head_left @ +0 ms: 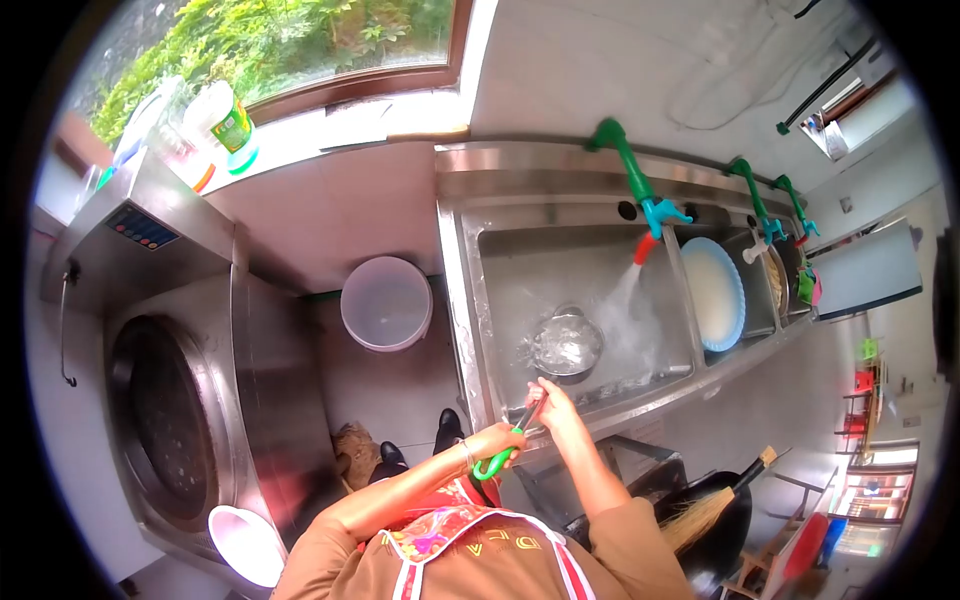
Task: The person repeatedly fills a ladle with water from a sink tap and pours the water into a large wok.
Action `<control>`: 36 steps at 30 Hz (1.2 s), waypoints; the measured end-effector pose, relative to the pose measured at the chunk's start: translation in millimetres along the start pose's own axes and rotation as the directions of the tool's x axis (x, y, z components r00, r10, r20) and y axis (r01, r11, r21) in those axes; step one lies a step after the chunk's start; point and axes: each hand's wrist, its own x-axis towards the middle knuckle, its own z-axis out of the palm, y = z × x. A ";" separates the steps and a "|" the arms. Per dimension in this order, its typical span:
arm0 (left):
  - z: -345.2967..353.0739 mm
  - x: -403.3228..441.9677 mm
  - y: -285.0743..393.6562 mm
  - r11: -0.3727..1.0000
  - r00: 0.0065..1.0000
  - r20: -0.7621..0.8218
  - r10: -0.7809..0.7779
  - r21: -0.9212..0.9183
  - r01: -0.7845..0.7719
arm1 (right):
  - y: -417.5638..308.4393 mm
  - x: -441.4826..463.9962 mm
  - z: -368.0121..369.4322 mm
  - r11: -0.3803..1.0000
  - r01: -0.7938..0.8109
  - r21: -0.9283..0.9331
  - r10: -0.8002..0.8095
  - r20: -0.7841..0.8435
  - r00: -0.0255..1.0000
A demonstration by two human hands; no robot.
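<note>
My left hand (497, 445) is closed round the green handle of a long metal utensil (490, 466), near the front edge of the sink. Higher up, my right hand (550, 402) pinches the utensil's shaft with bent fingers. In line with the shaft, a round shiny metal bowl shape (567, 342) lies in the steel sink basin (520, 262); whether it is joined to the shaft I cannot tell. Water runs from the red nozzle of a green and blue tap (645, 195) into the basin beside it.
A blue-rimmed basin (713, 295) of pale liquid stands in the neighbouring sink compartment. On the floor is a white bucket (387, 303). A large built-in wok stove (165, 420) is at left, with a white bowl (246, 545) near it. A black wok (735, 525) and brush (697, 520) are at right.
</note>
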 end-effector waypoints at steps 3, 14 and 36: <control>-11.1 6.9 -12.0 0.949 0.989 -0.111 0.094 0.310 -0.056 | 9.0 9.8 -0.1 0.993 -0.061 0.098 0.044 0.163 0.986; -10.7 -54.6 -9.4 0.796 0.933 -0.194 0.304 0.590 -0.136 | 38.8 -30.9 48.6 0.988 0.018 0.150 -0.093 0.511 0.855; -75.2 -304.1 -117.8 0.760 0.345 -0.678 0.649 0.594 -0.263 | 326.2 -71.5 247.1 0.837 -0.191 -0.512 0.512 0.612 0.603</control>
